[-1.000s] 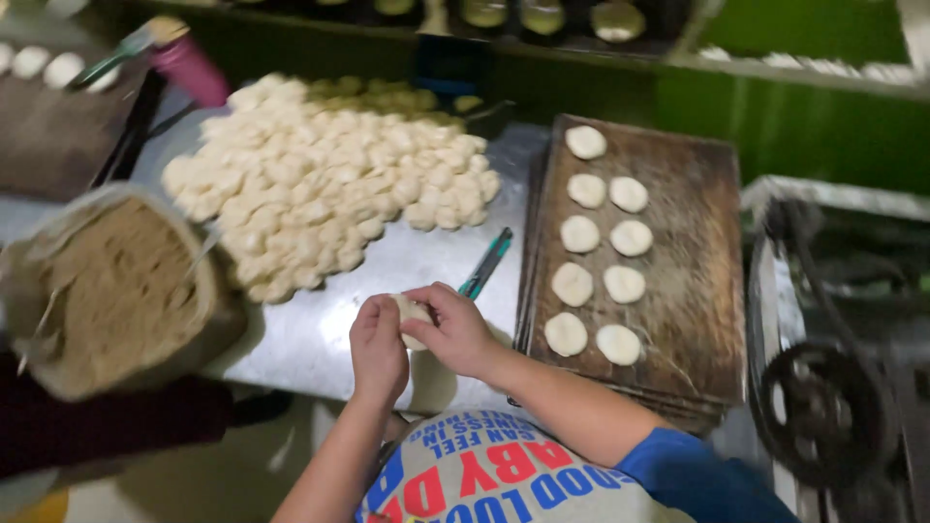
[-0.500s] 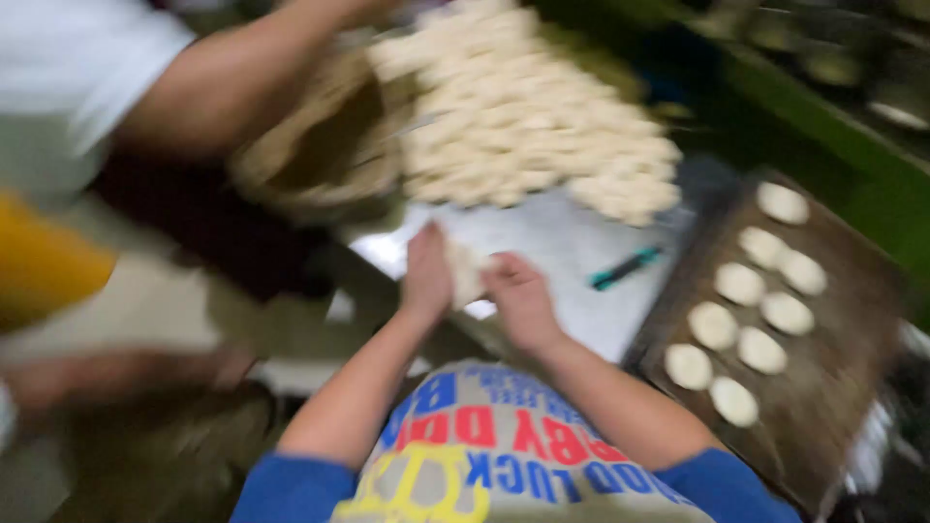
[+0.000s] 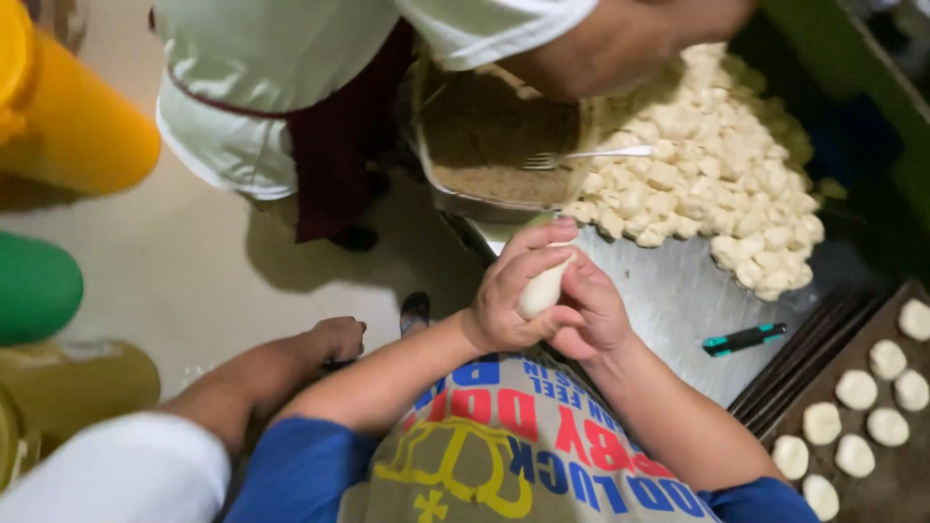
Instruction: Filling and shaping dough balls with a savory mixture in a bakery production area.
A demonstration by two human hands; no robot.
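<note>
My left hand (image 3: 513, 291) and my right hand (image 3: 593, 315) are cupped together around one pale piece of dough (image 3: 542, 286), pressing it between the fingers just above the metal table (image 3: 668, 291). A large heap of small dough pieces (image 3: 707, 155) lies on the table beyond my hands. At the lower right, several flattened dough rounds (image 3: 857, 426) sit in rows on a dark wooden board (image 3: 911, 475).
A bowl of brown filling (image 3: 484, 136) with a fork (image 3: 581, 155) stands beside the heap, under another person's arm (image 3: 620, 39). A teal-handled tool (image 3: 744, 339) lies on the table. Another person's forearm (image 3: 252, 378) reaches in at lower left. Yellow (image 3: 68, 126) and green (image 3: 34, 286) containers stand at left.
The view has swung left and tilted, so the floor and containers now show. My hands have lifted the dough off the table and closed around it.
</note>
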